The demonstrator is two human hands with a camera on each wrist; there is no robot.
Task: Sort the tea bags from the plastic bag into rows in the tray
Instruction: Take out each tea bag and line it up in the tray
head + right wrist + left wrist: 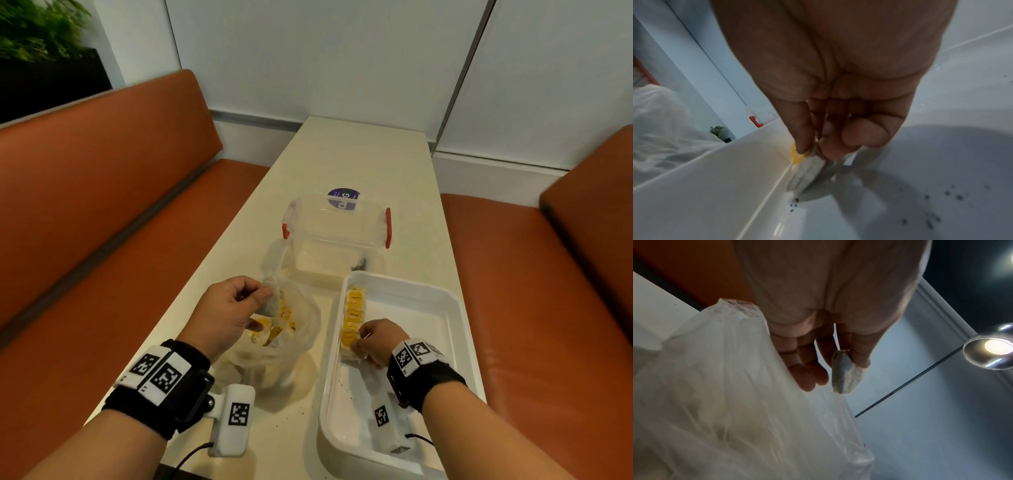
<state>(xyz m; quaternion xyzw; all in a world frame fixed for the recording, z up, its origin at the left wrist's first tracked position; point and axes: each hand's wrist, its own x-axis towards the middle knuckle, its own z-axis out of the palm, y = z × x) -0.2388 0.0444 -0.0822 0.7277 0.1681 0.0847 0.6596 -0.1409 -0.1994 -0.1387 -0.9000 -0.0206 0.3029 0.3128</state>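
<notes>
A crumpled clear plastic bag (291,329) with yellow-tagged tea bags lies on the table, left of the white tray (442,329). My left hand (233,308) hovers over the bag's mouth and pinches a pale tea bag (270,301) between thumb and forefinger; the left wrist view shows that tea bag (844,374) hanging from the fingertips beside the plastic bag (725,402). A row of tea bags (354,315) with yellow tags runs along the tray's left wall. My right hand (373,342) pinches a tea bag (807,172) at the near end of that row, against the tray wall (715,178).
A clear storage box (337,236) with red latches stands behind the bag and tray. Dark tea crumbs (941,203) speckle the tray floor. Orange bench seats (102,205) flank the narrow white table (359,161), with a wall at its far end.
</notes>
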